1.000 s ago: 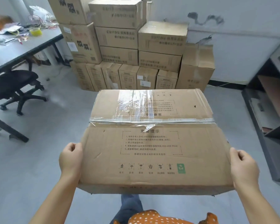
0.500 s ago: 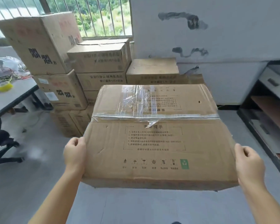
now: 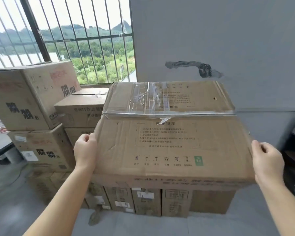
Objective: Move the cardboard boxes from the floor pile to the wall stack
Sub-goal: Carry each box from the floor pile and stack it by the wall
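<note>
Right now I am holding one box point(image 3: 167, 133) up in front of me, my left hand point(image 3: 85, 152) clamping its near left edge at about nine o'clock and my right hand point(image 3: 267, 162) clamping the near right edge at about three o'clock, thumbs on top and fingers curling under out of sight. The box is hanging in the air at twelve o'clock, taped top facing me, its far side tipping slightly up, close in front of the wall point(image 3: 228, 40).

The stack point(image 3: 46, 147) is sitting against the wall and window point(image 3: 71, 40), running from about ten o'clock round to directly beneath what I am carrying. A row of upright cartons point(image 3: 146, 200) is showing under the near bottom edge of my box, so I am judging that I am bringing it over the lower right part of the stack, with taller piled cartons point(image 3: 29, 94) standing at ten o'clock.

As for progress, the carrying part of this box is looking nearly done; setting it down and letting go is not yet done. I cannot tell whether its underside is touching anything. The floor pile is not in view, so I cannot say how many boxes are waiting.
</note>
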A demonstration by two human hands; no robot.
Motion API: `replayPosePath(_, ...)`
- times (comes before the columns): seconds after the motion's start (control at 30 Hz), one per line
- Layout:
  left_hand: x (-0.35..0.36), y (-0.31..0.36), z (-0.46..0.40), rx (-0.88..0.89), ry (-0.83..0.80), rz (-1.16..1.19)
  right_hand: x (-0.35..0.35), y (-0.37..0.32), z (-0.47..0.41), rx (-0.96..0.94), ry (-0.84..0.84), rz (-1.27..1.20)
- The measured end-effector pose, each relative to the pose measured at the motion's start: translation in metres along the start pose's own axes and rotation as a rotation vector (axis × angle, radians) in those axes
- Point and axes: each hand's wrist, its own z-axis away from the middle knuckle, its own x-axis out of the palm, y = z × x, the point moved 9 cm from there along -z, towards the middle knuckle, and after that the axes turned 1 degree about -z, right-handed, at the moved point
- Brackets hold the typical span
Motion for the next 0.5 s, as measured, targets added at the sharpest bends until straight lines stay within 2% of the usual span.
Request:
replayPosePath(0.23,0.107,0.032,-0.109,0.031,0.01,0.0,0.091,-0.039,-0.118,-0.045,-0.033,0.014)
replayPosePath(0.5,0.235,0.038,-0.223,0.067,-0.048,-0.088,0.19,-0.042,-0.226,-0.04,0.013,0.02)
